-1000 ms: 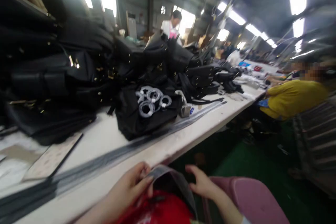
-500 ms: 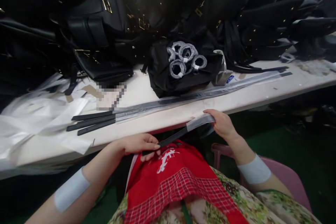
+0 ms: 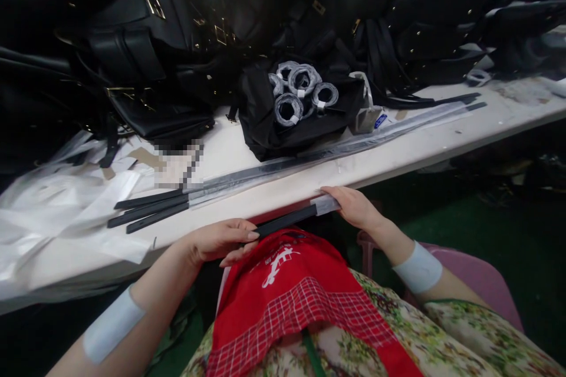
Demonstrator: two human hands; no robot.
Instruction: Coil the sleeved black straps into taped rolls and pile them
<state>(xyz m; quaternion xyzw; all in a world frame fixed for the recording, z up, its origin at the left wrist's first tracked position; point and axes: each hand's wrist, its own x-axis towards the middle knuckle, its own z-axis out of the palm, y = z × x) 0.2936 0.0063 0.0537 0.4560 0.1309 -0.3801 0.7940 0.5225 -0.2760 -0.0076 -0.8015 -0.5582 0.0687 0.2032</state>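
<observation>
Black strap: a flat, narrow black strap [image 3: 287, 221] spans the gap between the hands, just above the red apron [image 3: 305, 265], near the table edge.
Left hand: the left hand [image 3: 225, 238] is nearly closed, thumb and fingers pinching the strap's left end.
Right hand: the right hand [image 3: 356, 207] is partly curled, gripping the cloudy plastic sleeve [image 3: 326, 205] at the strap's other end.
Slip: a light pinch on slick plastic could let the sleeve slide or crease.
Snag: the strap could catch the apron or table edge, being so near both.
White table: plastic-wrapped black straps [image 3: 283, 169] lie lengthwise; behind them, grey coils [image 3: 300, 93] sit on a black fabric bag [image 3: 260, 123].
Room: black bags with gold-coloured buckles [image 3: 117, 53] heap behind; a pink chair [image 3: 473, 277] stands on dark green floor [image 3: 411, 206].
</observation>
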